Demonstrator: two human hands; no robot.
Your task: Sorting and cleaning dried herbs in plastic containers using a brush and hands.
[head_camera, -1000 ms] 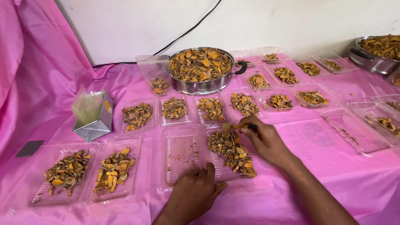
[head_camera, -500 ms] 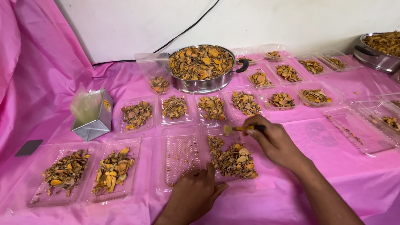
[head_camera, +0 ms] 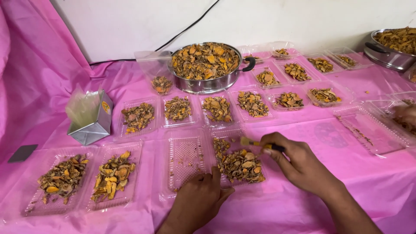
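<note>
A small brush [head_camera: 255, 143] with a yellow ferrule and a dark handle is pinched in the grip of the right hand [head_camera: 299, 167], its bristles just above the far left corner of the dried orange-brown pieces [head_camera: 237, 164]. These pieces fill the right half of an open clear plastic box [head_camera: 187, 162] lying near the front edge of the pink table [head_camera: 303, 212]. The left hand [head_camera: 197, 200] is laid flat on the near rim of that box, fingers spread, holding nothing but pressing the box down. The left half of the box is nearly bare, with only crumbs on its ribbed floor. For clean work, the box is best kept pinned while the brush is drawn in light, short strokes, so that the thin plastic is not flicked and pieces are not scattered. Filled trays [head_camera: 177, 109] are set in rows farther back, before a steel pan [head_camera: 206, 67] heaped with the same pieces.
</note>
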